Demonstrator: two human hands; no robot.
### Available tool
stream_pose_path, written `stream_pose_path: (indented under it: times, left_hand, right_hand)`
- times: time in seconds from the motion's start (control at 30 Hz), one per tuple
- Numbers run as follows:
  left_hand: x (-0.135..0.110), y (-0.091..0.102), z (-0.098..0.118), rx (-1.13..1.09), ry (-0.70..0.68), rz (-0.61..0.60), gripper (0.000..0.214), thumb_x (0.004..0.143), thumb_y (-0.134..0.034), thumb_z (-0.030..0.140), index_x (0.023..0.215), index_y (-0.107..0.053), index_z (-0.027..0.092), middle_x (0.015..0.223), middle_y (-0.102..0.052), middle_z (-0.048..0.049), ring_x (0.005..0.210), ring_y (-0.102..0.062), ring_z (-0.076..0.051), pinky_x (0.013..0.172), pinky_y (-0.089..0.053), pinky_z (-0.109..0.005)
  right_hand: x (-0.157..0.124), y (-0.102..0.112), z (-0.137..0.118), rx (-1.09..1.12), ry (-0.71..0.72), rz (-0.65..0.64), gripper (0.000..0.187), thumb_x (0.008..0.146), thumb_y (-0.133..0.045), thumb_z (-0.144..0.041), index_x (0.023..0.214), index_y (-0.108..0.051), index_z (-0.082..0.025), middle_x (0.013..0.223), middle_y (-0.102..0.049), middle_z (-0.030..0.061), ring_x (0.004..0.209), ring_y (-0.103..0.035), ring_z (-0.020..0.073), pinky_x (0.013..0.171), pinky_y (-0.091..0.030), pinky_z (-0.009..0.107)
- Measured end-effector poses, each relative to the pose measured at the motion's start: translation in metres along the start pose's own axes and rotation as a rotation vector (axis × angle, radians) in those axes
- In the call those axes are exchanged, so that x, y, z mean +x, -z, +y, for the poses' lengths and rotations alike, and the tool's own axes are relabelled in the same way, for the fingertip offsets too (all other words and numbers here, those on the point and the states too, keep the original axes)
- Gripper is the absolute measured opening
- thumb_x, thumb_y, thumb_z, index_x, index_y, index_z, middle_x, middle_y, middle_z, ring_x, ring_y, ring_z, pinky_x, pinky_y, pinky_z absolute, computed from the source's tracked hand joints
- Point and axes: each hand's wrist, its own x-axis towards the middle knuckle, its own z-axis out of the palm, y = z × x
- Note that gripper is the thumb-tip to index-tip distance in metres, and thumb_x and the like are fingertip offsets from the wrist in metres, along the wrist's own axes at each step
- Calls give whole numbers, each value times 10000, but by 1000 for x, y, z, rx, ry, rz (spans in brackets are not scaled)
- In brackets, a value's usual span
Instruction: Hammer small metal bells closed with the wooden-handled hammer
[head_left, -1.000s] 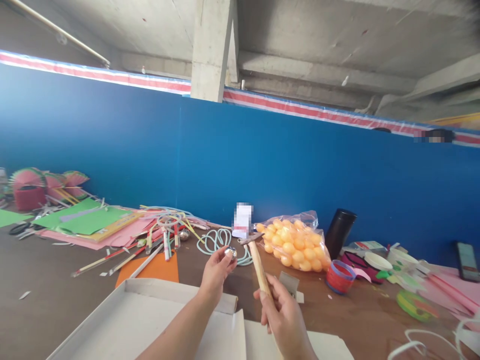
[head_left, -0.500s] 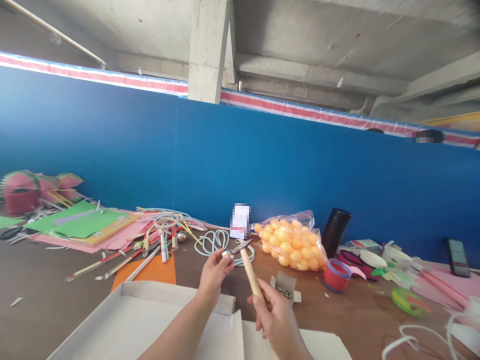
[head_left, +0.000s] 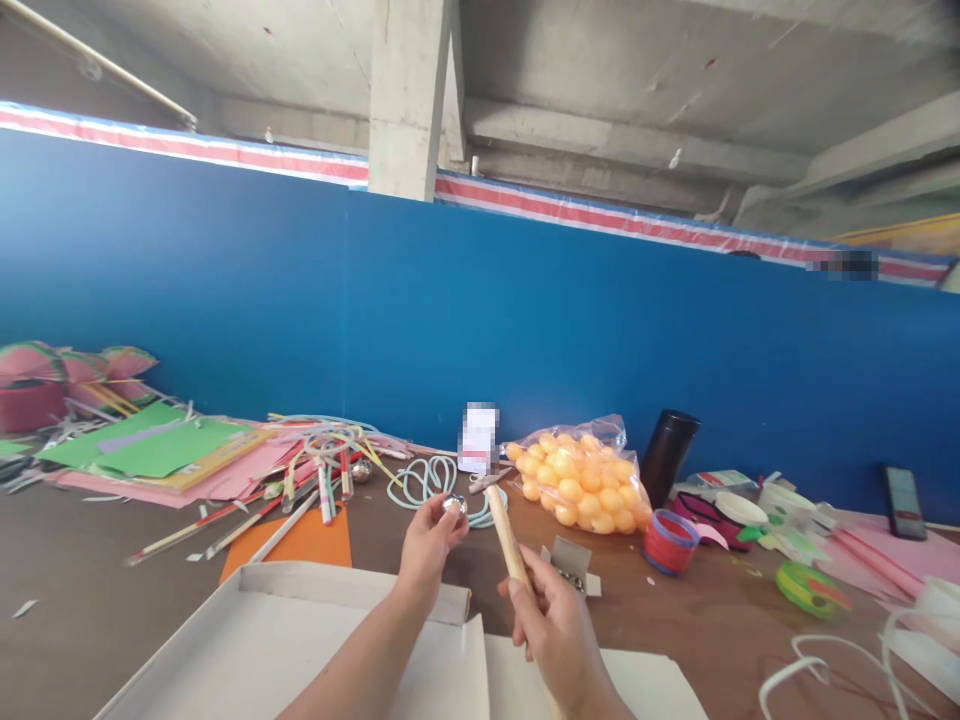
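My left hand [head_left: 429,545] pinches a shiny silver ball [head_left: 454,506] between thumb and fingertips, held above the table. In my right hand [head_left: 553,625] is a hammer [head_left: 510,540], gripped around its pale wooden handle. Its dark metal head points up and away from me, just right of the ball and apart from it. Behind both hands lies a coil of light blue cord [head_left: 424,482]. A small open carton [head_left: 574,565] of metal bits sits right beside my right hand, which partly hides it.
A white cardboard box [head_left: 300,640] lies under my forearms. Farther back stand a bag of orange balls [head_left: 581,480], a black bottle [head_left: 670,455] and a red-blue tape roll [head_left: 670,543]. Coloured paper [head_left: 180,445] and sticks are piled left. A blue partition [head_left: 525,310] rises behind.
The hammer head has lifted slightly away from the silver ball, leaving a gap between them. My left hand still holds the ball in nearly the same place. The view has shifted a little.
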Motion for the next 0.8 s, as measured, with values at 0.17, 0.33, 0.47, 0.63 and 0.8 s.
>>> stream_pose_path:
  times: [0.17,0.33,0.47,0.63,0.8]
  left_hand:
    - [-1,-1,1,18,6,13,272,709,-655,224,943,-556,127,833,-598,-61,711,-618,-121,765,-515,-310]
    - [-1,-2,3,9,11,29,255,722,-641,205,948,-555,125,852,-594,-63,715,-616,-115,778,-512,-310]
    - [-1,-2,2,-1,12,56,232,722,-639,187,930,-560,122,810,-585,-51,693,-613,-111,771,-515,-318]
    - [1,1,-1,-2,-4,37,221,739,-618,179,943,-552,126,858,-597,-68,709,-613,-114,773,-516,-323]
    - [3,1,-2,1,-27,50,202,745,-610,176,931,-552,125,825,-583,-54,702,-611,-113,767,-518,-324]
  right_hand:
    - [-1,1,-5,0,-6,-15,422,779,-480,-341,1176,-518,-203,777,-634,36,420,-493,100,368,-400,208]
    - [-2,4,-16,-12,-48,-37,426,786,-472,-338,1184,-507,-190,794,-633,40,431,-507,101,381,-416,213]
    - [-3,4,-22,-25,-29,-78,413,779,-481,-337,1160,-535,-187,803,-636,45,447,-519,104,403,-443,218]
    - [-3,2,-16,-5,-19,-25,452,777,-482,-363,1185,-509,-170,789,-642,58,435,-521,110,385,-437,221]
    - [-2,-1,-7,-42,-15,-14,414,783,-473,-327,1173,-520,-195,805,-642,45,460,-530,111,393,-433,210]
